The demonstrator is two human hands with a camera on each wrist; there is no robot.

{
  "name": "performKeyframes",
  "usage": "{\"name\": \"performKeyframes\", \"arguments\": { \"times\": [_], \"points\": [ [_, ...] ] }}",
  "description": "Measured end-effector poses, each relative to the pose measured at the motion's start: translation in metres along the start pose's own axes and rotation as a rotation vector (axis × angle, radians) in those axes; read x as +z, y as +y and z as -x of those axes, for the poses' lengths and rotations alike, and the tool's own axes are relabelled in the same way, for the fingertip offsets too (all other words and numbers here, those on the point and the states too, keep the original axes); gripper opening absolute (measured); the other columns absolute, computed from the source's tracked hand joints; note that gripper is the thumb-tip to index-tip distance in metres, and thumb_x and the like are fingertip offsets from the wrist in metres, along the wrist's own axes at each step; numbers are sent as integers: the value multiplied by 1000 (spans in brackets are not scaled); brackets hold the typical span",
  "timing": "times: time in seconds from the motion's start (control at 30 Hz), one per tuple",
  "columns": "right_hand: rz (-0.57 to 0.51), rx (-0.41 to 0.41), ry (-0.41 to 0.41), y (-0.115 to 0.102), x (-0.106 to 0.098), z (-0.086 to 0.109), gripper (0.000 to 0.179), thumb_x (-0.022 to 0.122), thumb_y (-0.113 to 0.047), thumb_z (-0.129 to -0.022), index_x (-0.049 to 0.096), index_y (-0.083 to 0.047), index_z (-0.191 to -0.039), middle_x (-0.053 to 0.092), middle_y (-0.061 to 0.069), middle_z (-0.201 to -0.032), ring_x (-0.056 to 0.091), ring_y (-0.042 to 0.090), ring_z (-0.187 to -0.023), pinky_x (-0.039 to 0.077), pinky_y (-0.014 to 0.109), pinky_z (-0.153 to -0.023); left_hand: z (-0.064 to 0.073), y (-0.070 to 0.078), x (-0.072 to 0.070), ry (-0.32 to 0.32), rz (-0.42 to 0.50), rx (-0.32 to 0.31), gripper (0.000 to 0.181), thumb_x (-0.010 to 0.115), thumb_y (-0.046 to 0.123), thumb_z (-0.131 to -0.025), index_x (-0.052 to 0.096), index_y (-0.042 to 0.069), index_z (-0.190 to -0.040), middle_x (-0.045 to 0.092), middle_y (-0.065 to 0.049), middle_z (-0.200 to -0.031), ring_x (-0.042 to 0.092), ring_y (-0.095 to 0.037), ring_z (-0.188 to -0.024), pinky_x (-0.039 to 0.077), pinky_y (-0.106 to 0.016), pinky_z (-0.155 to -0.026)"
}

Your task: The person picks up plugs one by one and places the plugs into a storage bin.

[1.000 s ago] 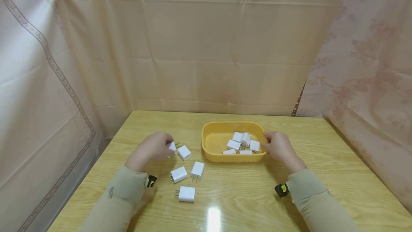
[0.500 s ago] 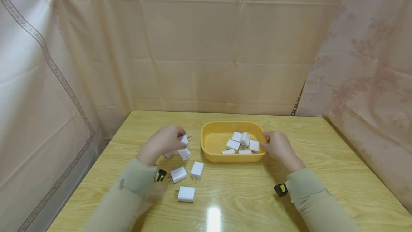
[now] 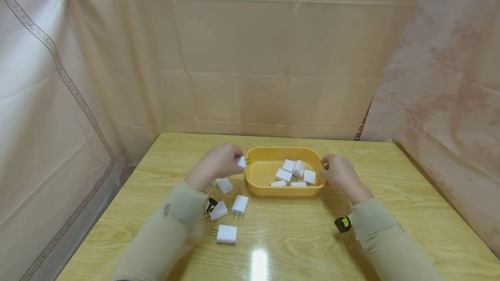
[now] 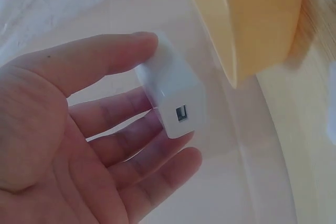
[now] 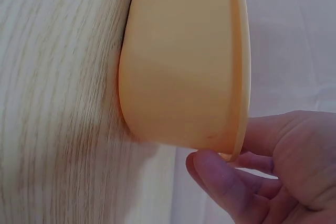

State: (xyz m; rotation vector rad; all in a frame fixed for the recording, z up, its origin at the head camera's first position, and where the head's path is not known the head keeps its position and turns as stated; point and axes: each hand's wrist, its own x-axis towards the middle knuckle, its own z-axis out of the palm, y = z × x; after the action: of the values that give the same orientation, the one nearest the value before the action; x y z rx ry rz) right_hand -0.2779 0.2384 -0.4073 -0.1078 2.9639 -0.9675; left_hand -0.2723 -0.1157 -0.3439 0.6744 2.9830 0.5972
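Note:
Between thumb and fingers my left hand (image 3: 216,165) pinches a white USB charger (image 4: 176,90), its USB port showing in the left wrist view. In the head view this charger is at the left rim of a yellow plastic basket (image 3: 265,191), prongs pointing right. Several white chargers (image 3: 284,175) lie inside the basket, mostly toward its right half. My right hand (image 3: 343,177) grips the basket's right rim, thumb and fingers on either side of the wall (image 5: 184,66). Beneath and near my left forearm, several more chargers (image 3: 240,205) lie on the table, one partly covered by the wrist.
The wooden table (image 3: 297,237) carries everything, with a bright light reflection near its front. Beige curtains (image 3: 234,64) hang behind the table, and patterned cloth (image 3: 449,77) hangs at the right side. A black wrist camera (image 3: 343,224) sits below my right wrist.
My left hand has lifted a charger from the table's left side and carried it right, to the basket's left rim. My right hand keeps its grip on the basket, which stays in place.

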Motion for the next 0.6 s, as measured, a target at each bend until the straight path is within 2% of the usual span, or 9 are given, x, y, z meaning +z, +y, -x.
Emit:
{"name": "performKeyframes", "arguments": {
  "times": [0.2,0.4,0.6],
  "points": [
    [9,17,-7,0,0,-2,39,63,2,-89,57,12,-125,66,26,-102,68,23,-73,58,29,-57,-9,9,6,1,-14,29,27,77,20,-87,74,7,-111,69,0,-98,59,-16,-83,51,-33,-76],
    [65,12,3,2,1,-7,39,62,1,-88,57,13,-124,67,24,-99,66,19,-64,56,29,-55,-20,19,13,5,-24,74,23,76,19,-86,74,7,-105,67,1,-92,58,-17,-78,49,-31,-69],
    [69,7,10,2,3,-7,38,64,1,-89,57,13,-124,67,25,-100,66,19,-64,56,30,-54,-30,29,23,-4,-53,102,22,76,20,-86,75,8,-104,68,1,-91,58,-16,-78,49,-30,-69]
  ]
}}
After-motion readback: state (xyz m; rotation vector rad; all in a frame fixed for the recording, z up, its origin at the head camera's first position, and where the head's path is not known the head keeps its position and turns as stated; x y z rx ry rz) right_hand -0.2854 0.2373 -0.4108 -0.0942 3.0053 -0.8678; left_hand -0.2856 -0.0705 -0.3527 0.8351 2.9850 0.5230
